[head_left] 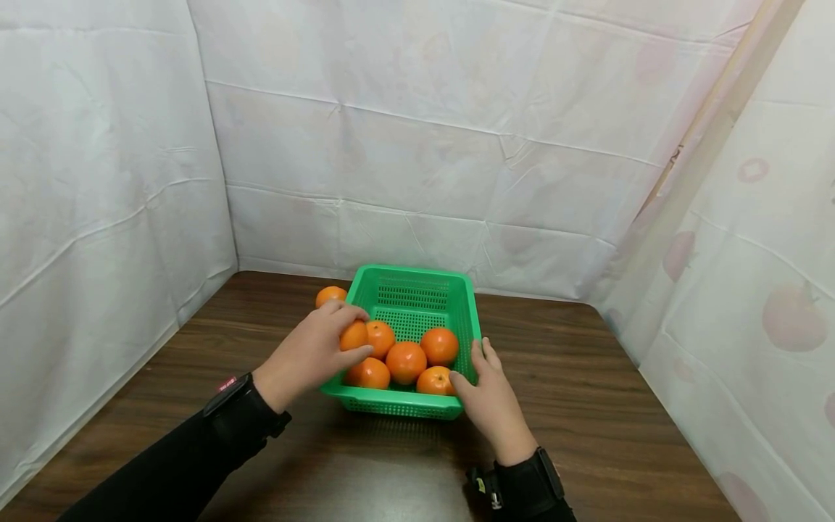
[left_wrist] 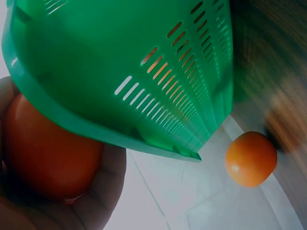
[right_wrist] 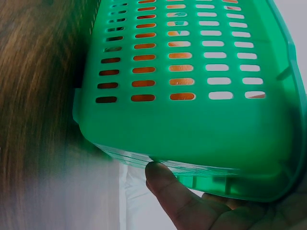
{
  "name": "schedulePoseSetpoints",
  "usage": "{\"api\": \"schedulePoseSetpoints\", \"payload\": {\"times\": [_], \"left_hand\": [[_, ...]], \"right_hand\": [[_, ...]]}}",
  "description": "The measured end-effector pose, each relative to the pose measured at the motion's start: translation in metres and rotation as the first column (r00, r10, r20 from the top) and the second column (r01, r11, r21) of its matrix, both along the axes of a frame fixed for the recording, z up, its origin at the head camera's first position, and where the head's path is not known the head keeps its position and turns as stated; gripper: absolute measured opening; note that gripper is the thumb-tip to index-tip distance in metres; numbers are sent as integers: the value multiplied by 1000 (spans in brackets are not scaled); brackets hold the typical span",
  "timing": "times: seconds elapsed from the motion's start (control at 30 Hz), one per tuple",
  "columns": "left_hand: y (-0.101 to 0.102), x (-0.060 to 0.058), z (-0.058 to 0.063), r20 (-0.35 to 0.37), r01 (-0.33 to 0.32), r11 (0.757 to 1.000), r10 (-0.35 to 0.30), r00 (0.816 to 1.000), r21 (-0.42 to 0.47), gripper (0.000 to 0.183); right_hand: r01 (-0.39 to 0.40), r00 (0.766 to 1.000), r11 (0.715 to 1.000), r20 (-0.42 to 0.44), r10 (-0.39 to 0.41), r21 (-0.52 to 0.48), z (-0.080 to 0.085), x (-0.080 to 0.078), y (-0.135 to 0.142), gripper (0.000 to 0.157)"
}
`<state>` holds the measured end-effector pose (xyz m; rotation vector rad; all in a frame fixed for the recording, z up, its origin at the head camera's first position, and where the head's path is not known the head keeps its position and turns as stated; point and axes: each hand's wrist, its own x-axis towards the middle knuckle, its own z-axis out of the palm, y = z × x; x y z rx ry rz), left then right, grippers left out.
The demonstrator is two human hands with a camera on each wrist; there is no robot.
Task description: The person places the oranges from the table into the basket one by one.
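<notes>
Plainly, orange in left grip, red tag (illegible)

The basket is coloured bright green and patterned with slots; the oranges are tinted glossy orange. The table is streaked dark brown, the white cloth printed (rather faintly) with pinkish fruit, the sleeve black.

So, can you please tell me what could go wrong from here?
The held orange might slip from the left hand at the left rim of the green basket and drop onto the table. The loose orange beside the basket could roll if bumped. The five oranges inside are bunched together, so another might push them around.
</notes>
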<state>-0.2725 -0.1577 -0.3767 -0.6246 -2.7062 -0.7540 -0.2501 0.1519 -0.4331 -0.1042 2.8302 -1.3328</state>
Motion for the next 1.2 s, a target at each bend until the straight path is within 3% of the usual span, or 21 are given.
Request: {"api": "schedulePoseSetpoints", "payload": {"times": [0.23, 0.53, 0.93, 1.2], "left_hand": [[-3, -12, 1, -5, 25, 999, -25, 1000, -38, 41], [-11, -29, 1, 41, 56, 996, -54, 998, -65, 43], [-15, -51, 1, 121, 71, 997, -73, 990, 23, 38], [-20, -68, -1, 129, 65, 997, -69, 989, 36, 38]], "right_hand": [[6, 1000, 1000, -9, -6, -9, -2, -2, -1, 80], [3, 1000, 1000, -17, -3, -6, -1, 0, -2, 80], [6, 1000, 1000, -15, -6, -17, -3, 1, -1, 80], [11, 1000, 1000, -15, -11, -21, -3, 0, -2, 80]]}}
